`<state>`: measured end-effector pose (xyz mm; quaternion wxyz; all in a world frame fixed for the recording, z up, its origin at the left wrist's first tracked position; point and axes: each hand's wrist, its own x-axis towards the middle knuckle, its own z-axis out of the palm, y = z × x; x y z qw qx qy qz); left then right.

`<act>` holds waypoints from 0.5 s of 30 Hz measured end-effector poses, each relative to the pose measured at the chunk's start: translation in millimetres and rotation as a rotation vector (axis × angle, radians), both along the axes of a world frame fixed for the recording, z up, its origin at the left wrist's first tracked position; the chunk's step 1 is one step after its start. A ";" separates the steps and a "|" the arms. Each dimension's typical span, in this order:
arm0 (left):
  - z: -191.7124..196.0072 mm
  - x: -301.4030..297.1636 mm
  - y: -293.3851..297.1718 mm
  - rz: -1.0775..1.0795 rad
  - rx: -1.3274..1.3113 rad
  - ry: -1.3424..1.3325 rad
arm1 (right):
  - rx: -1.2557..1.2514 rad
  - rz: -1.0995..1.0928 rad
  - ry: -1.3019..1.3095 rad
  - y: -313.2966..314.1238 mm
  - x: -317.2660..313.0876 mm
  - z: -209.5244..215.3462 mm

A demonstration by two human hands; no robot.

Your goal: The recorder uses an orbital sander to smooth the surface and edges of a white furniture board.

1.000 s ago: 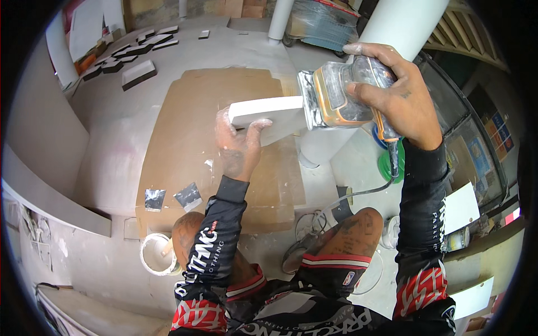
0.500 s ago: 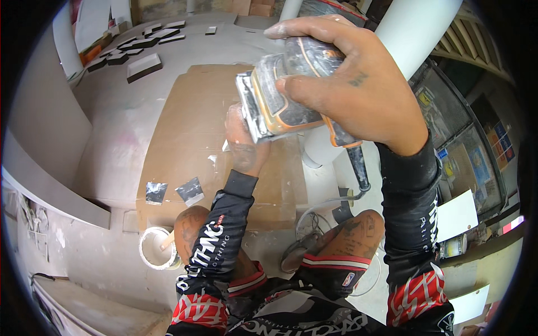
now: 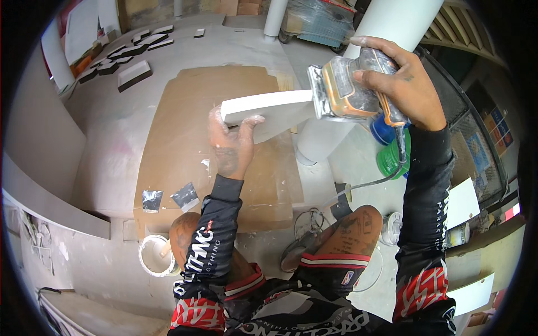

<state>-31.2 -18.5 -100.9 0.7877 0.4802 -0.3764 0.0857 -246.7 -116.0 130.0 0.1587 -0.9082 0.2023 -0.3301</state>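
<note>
Dusty floor and cardboard sheet [image 3: 185,168] below: white board [image 3: 268,110] is pinched by left hand [image 3: 232,147], while sander [image 3: 343,89] (raised higher a moment ago) is gripped by right hand [image 3: 404,84], brought against its three-o'clock end.

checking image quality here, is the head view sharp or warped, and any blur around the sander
Head view: strong fisheye bend with a black rim; the white pillar curves. Even, soft light with no harsh glare. The sander in the right hand and the white board in the left hand look sharp.
</note>
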 end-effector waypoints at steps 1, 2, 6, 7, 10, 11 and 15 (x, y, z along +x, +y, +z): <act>0.3 0.5 -1.1 -0.011 -0.017 0.000 | 0.028 0.001 -0.014 -6.1 -7.0 0.9; 0.1 0.7 -1.3 -0.021 -0.016 -0.003 | 0.029 -0.009 -0.017 -13.0 -13.6 1.3; 4.1 -0.9 1.3 0.022 0.013 -0.007 | 0.053 -0.052 -0.049 -32.8 -28.4 -2.7; 3.8 -1.4 0.9 0.018 -0.001 -0.002 | 0.036 -0.058 -0.045 -35.2 -29.7 -3.4; 4.2 -2.8 1.7 0.036 0.029 -0.004 | -0.017 -0.016 -0.039 -32.8 -26.5 -3.0; 3.8 -2.8 0.9 0.034 0.029 -0.007 | -0.056 0.034 -0.033 -28.9 -22.6 -1.6; 2.6 -0.9 3.7 0.033 0.007 -0.004 | -0.168 0.095 0.043 -3.0 5.9 3.3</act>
